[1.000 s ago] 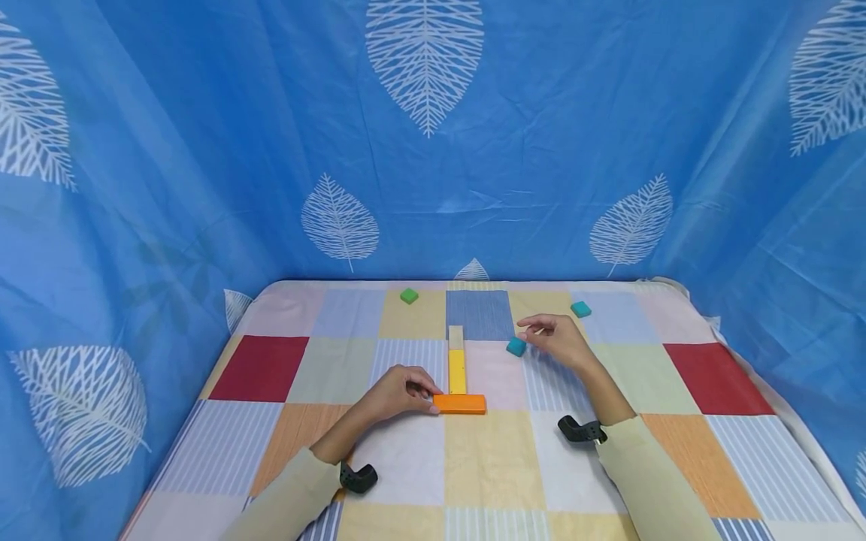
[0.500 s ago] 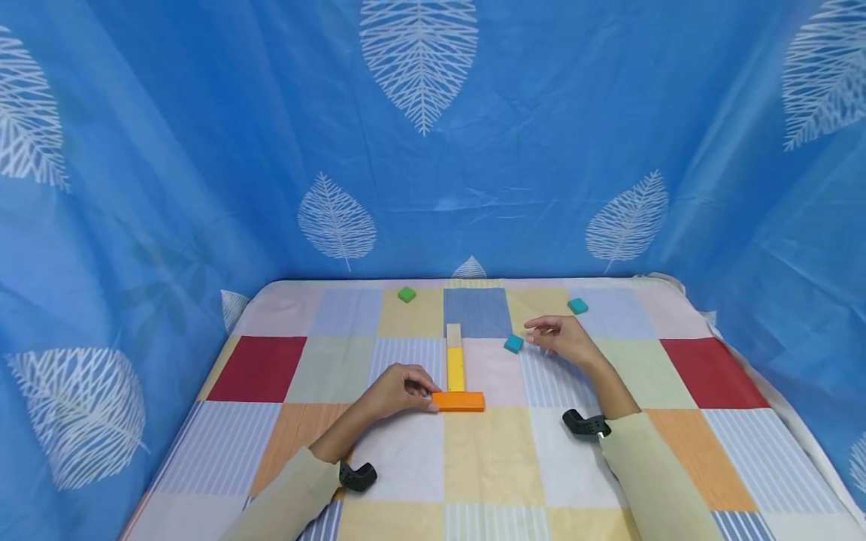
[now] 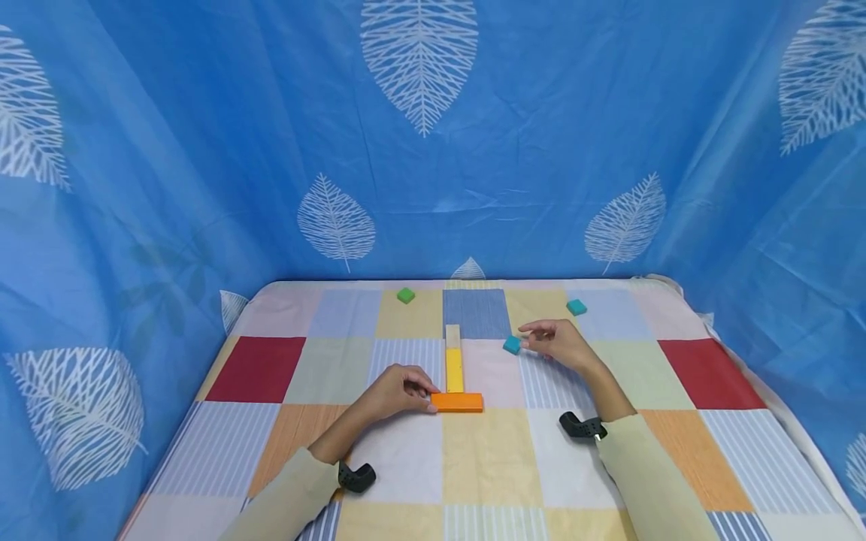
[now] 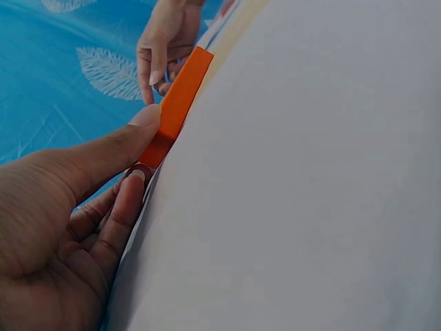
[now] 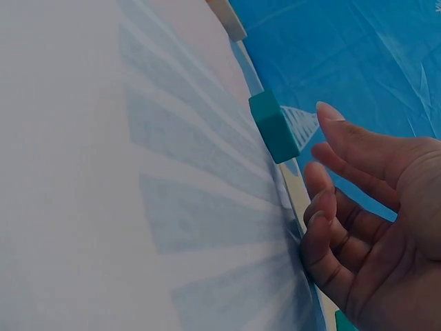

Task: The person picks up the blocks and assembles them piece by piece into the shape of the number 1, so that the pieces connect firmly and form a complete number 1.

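Note:
My left hand (image 3: 399, 391) pinches the left end of an orange block (image 3: 457, 403) lying crosswise on the patchwork cloth. In the left wrist view the thumb presses one side of the orange block (image 4: 180, 103), a fingertip lies by its end. A yellow block (image 3: 454, 370) runs away from the orange one, with a pale wooden block (image 3: 452, 336) at its far end. Beside a small teal block (image 3: 512, 345) hovers my right hand (image 3: 558, 344), thumb and forefinger apart. The right wrist view shows the teal block (image 5: 274, 127) just beyond those fingertips, with a gap between.
A green block (image 3: 406, 295) lies at the back, left of the middle. Another teal block (image 3: 576, 307) sits at the back right. Blue leaf-print curtain (image 3: 541, 150) hangs behind and along both sides of the table. The patchwork cloth (image 3: 494, 458) covers the tabletop.
My right hand drew slightly away from the near teal block, then came back to the left toward it. The left hand stays on the orange block. The whole head view shifted a little.

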{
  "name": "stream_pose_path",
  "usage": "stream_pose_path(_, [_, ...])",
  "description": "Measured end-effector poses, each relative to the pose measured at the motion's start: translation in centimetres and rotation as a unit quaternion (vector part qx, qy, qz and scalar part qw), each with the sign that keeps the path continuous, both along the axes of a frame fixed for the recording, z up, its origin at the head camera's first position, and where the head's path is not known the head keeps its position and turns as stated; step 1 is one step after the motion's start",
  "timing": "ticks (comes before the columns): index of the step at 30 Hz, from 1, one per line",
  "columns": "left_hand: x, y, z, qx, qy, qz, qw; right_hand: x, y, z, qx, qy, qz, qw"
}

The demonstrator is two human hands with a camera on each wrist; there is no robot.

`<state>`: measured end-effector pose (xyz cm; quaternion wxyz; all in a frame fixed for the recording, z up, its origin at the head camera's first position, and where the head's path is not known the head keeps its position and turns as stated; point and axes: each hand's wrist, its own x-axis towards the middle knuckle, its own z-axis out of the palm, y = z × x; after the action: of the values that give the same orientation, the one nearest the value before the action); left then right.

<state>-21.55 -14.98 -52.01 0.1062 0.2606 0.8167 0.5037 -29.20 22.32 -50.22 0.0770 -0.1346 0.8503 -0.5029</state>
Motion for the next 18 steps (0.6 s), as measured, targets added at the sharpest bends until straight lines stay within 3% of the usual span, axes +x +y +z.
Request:
stream_pose_path(2, [0.1, 0.1, 0.2, 0.0, 0.002, 0.002, 1.0, 0.1, -0.2, -0.1, 0.007, 0.008, 0.001, 0.9999])
stream_pose_path(8, [1.6, 0.6, 2.9, 0.006, -0.003, 0.009, 0.9999, 0.2, -0.6, -0.3, 0.01, 0.028, 0.004, 0.9995])
stream_pose_path(18, [1.6, 0.7, 3.1, 0.022, -0.005, 0.005, 0.9997, 0.2, -1.2, -0.5, 0.019, 0.043, 0.009, 0.9989])
